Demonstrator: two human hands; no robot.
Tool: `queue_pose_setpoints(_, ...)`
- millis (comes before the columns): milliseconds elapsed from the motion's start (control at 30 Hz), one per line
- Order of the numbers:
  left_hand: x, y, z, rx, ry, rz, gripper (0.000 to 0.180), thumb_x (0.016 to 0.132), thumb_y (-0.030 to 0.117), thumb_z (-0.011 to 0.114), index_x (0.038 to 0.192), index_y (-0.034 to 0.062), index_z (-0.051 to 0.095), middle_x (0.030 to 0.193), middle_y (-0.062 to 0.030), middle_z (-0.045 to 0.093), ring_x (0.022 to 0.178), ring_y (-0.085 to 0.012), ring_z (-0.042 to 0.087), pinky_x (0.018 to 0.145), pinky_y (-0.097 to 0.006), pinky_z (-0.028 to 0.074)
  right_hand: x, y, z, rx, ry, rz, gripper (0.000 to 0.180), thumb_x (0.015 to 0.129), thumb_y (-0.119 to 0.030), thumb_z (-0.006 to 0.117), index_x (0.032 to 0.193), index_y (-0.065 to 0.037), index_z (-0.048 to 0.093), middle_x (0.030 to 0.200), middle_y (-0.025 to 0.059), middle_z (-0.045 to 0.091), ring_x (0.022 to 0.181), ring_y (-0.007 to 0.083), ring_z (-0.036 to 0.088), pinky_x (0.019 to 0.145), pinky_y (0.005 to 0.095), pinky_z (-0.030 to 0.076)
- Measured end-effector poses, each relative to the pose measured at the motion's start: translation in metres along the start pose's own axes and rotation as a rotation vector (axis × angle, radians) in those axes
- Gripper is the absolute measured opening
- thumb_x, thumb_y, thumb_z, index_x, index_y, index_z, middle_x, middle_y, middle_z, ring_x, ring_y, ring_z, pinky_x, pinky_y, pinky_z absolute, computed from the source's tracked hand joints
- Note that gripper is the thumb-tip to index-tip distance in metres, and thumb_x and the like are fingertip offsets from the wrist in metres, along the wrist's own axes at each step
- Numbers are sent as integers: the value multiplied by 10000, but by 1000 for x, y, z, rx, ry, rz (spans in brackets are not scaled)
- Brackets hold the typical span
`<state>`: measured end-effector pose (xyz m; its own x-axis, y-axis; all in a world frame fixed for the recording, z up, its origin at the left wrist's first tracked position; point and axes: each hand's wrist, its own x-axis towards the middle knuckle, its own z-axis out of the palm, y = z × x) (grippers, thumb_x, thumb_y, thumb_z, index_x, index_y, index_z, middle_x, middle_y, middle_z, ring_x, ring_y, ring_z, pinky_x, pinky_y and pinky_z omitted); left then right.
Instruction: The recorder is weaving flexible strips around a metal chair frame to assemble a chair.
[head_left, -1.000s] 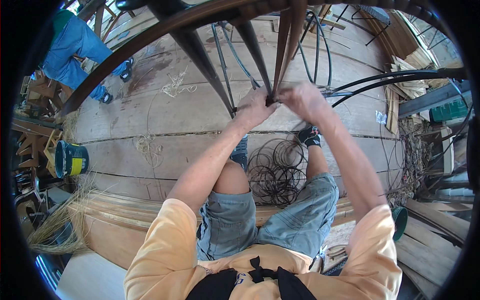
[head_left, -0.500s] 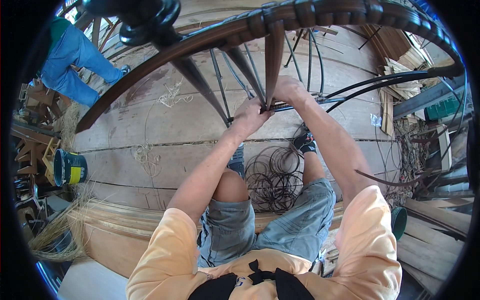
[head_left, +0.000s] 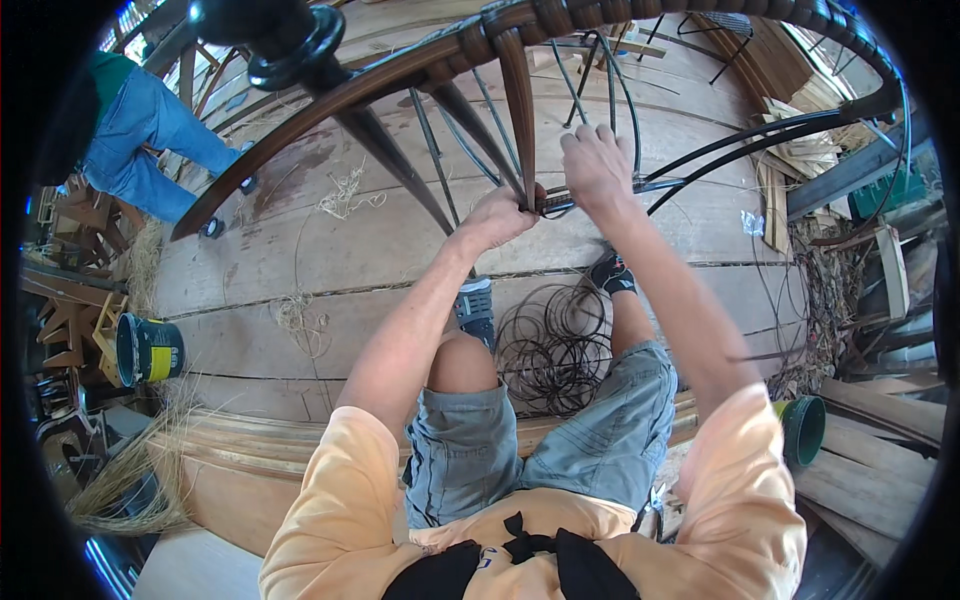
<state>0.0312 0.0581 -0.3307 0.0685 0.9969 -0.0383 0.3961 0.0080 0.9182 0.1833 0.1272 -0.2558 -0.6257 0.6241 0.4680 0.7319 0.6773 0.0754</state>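
A dark brown curved furniture frame [head_left: 400, 82], its upper rim partly wrapped in flat strips, arches across the top of the view. Slanting bars [head_left: 395, 160] run down from it to a thin black rod [head_left: 655, 186]. My left hand [head_left: 500, 218] grips the joint where a strip-covered bar [head_left: 517, 110] meets the rod. Held above the rod, my right hand [head_left: 598, 172] is closed; its palm is hidden, and I cannot make out what is in it. A small loop of strip shows at the joint between my hands. Coils of thin dark strip [head_left: 555, 350] lie between my feet.
At the left stands a dark bucket with a yellow label [head_left: 150, 350], near a bundle of straw-coloured fibres [head_left: 130, 480]. Another person in blue jeans [head_left: 165, 130] stands at the upper left. Stacked planks [head_left: 860, 480] and a green bucket [head_left: 803, 430] are at the right.
My right hand has moved up and slightly right, away from the joint, and is now closed above the rod. My left hand stays at the joint. The view has shifted slightly.
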Motion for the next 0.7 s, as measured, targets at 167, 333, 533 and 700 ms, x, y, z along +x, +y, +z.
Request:
queue_pose_setpoints(167, -7, 16, 2, 4, -47, -30, 207, 719, 90, 580, 909, 13, 550, 741, -3, 521, 736, -87, 480, 672, -238, 402, -78, -40, 17, 420, -86, 333, 211, 787, -156, 533, 959, -39, 569, 959, 119, 587, 953, 303, 528, 794, 418, 435)
queue_pose_setpoints(333, -10, 5, 6, -69, 69, 71, 260, 737, 137, 628, 939, 1, 538, 798, -16, 541, 753, -98, 491, 682, -255, 422, -89, -74, 29, 368, -208, 481, 265, 807, -218, 546, 1010, -51, 513, 873, 114, 605, 908, 292, 556, 804, 444, 425)
queue_pose_setpoints(533, -18, 18, 16, 141, 300, 124, 222, 745, 147, 641, 912, 14, 581, 759, -95, 603, 689, -169, 566, 638, -292, 454, -91, -59, 42, 576, -131, 560, 226, 881, -249, 451, 901, -53, 563, 721, 250, 584, 700, 400, 584, 610, 490, 457)
queue_pose_setpoints(700, -17, 10, 18, 165, 320, 147, 218, 747, 153, 646, 907, 19, 582, 762, -92, 605, 693, -168, 570, 637, -295, 454, -93, -61, 23, 460, -302, 469, 225, 855, -261, 484, 812, -62, 579, 709, 199, 605, 689, 379, 595, 614, 478, 461)
